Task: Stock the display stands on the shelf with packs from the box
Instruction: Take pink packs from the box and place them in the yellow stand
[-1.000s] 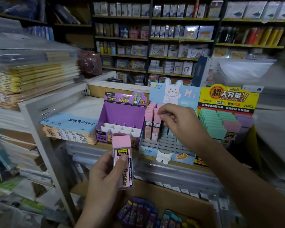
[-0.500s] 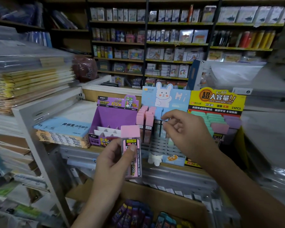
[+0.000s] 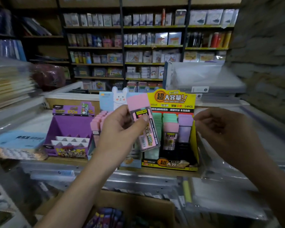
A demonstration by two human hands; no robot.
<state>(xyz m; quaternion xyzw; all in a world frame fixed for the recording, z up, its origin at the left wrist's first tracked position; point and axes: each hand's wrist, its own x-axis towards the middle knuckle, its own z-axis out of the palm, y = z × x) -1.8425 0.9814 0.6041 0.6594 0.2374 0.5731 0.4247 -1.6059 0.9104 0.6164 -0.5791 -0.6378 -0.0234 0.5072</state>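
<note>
**A:** Pink pack (image 3: 149,139), where is it?

**B:** Mid-frame, before the yellow stand (image 3: 171,99). My left hand (image 3: 118,129) has its fingers (image 3: 145,119) clamped on its edges. It seems light, stiff and slick, so I'd grip mid-body. My right hand (image 3: 224,129) is loosely curled and empty.
</note>
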